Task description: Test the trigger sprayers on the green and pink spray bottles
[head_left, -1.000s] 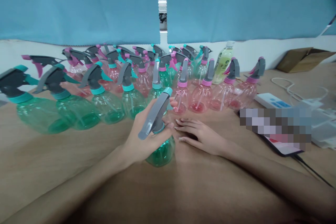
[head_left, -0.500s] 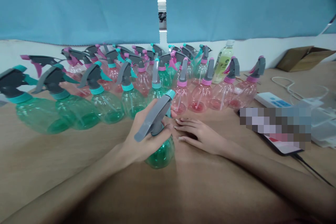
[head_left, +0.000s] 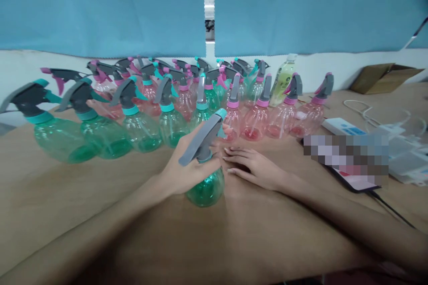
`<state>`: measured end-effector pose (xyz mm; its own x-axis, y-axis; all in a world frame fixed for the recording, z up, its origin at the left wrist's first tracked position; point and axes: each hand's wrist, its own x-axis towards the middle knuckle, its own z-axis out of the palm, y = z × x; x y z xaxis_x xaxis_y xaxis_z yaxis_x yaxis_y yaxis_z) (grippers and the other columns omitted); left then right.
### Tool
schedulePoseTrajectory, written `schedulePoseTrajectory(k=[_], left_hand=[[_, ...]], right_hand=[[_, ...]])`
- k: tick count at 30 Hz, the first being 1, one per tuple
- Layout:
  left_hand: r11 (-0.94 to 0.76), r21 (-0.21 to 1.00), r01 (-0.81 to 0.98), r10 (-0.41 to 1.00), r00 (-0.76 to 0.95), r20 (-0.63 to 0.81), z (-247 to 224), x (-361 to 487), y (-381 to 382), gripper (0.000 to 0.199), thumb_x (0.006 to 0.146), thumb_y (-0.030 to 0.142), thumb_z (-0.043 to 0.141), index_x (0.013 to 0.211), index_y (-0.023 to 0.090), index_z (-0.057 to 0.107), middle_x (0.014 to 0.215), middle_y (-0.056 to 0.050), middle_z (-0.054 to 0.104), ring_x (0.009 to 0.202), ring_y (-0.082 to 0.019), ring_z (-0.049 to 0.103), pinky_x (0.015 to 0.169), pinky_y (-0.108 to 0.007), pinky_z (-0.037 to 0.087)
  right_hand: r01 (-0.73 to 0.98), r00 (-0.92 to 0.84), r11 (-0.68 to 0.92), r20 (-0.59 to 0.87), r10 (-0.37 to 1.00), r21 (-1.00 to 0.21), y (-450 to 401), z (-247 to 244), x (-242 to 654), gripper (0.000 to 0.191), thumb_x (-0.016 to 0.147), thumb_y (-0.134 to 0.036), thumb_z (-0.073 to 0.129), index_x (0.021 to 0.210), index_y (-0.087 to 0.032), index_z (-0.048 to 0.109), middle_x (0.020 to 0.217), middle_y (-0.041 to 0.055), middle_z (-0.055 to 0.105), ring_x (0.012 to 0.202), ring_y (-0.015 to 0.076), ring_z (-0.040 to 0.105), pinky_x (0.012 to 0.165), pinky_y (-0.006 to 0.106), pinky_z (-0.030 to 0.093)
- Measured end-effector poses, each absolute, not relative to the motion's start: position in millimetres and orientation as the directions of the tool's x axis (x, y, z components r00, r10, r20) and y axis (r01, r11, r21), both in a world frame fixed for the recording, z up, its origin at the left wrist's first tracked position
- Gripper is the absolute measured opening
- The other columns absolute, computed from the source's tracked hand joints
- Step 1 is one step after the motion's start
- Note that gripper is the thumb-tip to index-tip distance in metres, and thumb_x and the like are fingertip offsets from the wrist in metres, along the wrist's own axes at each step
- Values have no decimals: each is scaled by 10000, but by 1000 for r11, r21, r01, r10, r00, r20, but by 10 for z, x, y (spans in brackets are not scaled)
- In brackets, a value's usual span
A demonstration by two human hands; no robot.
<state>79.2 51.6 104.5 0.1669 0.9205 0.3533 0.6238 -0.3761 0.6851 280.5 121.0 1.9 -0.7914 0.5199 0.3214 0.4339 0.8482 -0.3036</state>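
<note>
We seem to be at a small workshop or packing spot, though the pictures do not settle which sort. We see a brown wood-look counter (head_left: 110,213) bearing rows of see-through green and pink plastic spray bottles with grey trigger heads (head_left: 138,131), many alike. Behind those bottles, a white wall (head_left: 317,71) shows under blue fabric hangings (head_left: 117,9). To their right we have an open brown cardboard box (head_left: 374,78), a black-edged phone with a blurred screen (head_left: 354,180), a white cable (head_left: 363,109) and clear plastic cases (head_left: 404,160).
</note>
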Motion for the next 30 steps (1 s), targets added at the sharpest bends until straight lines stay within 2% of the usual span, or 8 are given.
schedulePoseTrajectory(k=[5, 8, 12, 14, 16, 21, 25, 30], left_hand=[[-392, 737, 550, 918, 182, 352, 989, 760, 519, 374, 745, 237, 572, 1117, 261, 538, 885, -19, 681, 811, -218, 647, 713, -340, 523], [-380, 806, 454, 925, 208, 319, 972, 729, 488, 458, 753, 226, 588, 1201, 263, 497, 1013, -38, 677, 872, -219, 650, 761, -353, 534], [-353, 860, 368, 934, 188, 303, 968, 609, 384, 513, 766, 230, 609, 1258, 267, 471, 1112, -45, 651, 940, -209, 651, 792, -342, 548], [-356, 852, 384, 934, 158, 320, 973, 498, 311, 523, 774, 255, 623, 1273, 278, 468, 1122, -41, 651, 996, -214, 636, 795, -332, 547], [-341, 826, 448, 939, 113, 326, 983, 356, 225, 525, 778, 301, 637, 1277, 288, 474, 1101, -37, 668, 968, -218, 645, 778, -340, 548], [-299, 782, 547, 927, -28, 373, 1014, -115, -30, 517, 756, 392, 666, 1239, 290, 512, 1082, -34, 683, 933, -229, 656, 792, -363, 539], [-214, 760, 614, 904, -170, 392, 999, -605, -231, 491, 718, 419, 695, 1171, 287, 556, 1049, -23, 698, 919, -247, 658, 792, -384, 536], [-124, 777, 617, 839, -354, 414, 1018, -1224, -479, 430, 686, 413, 718, 1063, 231, 619, 971, -48, 709, 973, -275, 645, 877, -412, 515]], right_hand=[[427, -809, 854, 297, 508, -298, 1190, 91, 2772, 359, 927, -361, 461, 1218, -179, 566, 1273, 112, 585, 1215, 250, 503, 1002, 445, 414], [420, -807, 824, 259, 531, -380, 1122, 208, 2733, 333, 925, -365, 466, 1182, -182, 570, 1210, 105, 617, 1128, 240, 564, 940, 421, 457], [384, -797, 782, 251, 549, -491, 957, 421, 2623, 295, 967, -336, 369, 1089, -185, 591, 1086, 86, 658, 984, 207, 620, 850, 381, 486], [340, -799, 775, 271, 537, -533, 860, 527, 2529, 298, 979, -303, 332, 1089, -194, 587, 1098, 77, 654, 999, 200, 612, 850, 368, 479], [306, -804, 765, 275, 526, -567, 773, 616, 2406, 304, 979, -305, 330, 1129, -202, 573, 1138, 76, 642, 1044, 200, 597, 878, 367, 466], [295, -820, 744, 241, 519, -599, 639, 736, 1973, 331, 939, -387, 429, 1173, -192, 556, 1118, 85, 655, 1019, 205, 618, 880, 373, 477], [248, -817, 725, 263, 513, -643, 599, 776, 1498, 336, 887, -401, 527, 1164, -213, 556, 1027, 54, 689, 871, 168, 657, 765, 324, 521], [221, -783, 784, 374, 497, -580, 570, 902, 773, 286, 847, -343, 589, 1096, -204, 604, 1031, 43, 686, 718, 135, 647, 706, 313, 516]])
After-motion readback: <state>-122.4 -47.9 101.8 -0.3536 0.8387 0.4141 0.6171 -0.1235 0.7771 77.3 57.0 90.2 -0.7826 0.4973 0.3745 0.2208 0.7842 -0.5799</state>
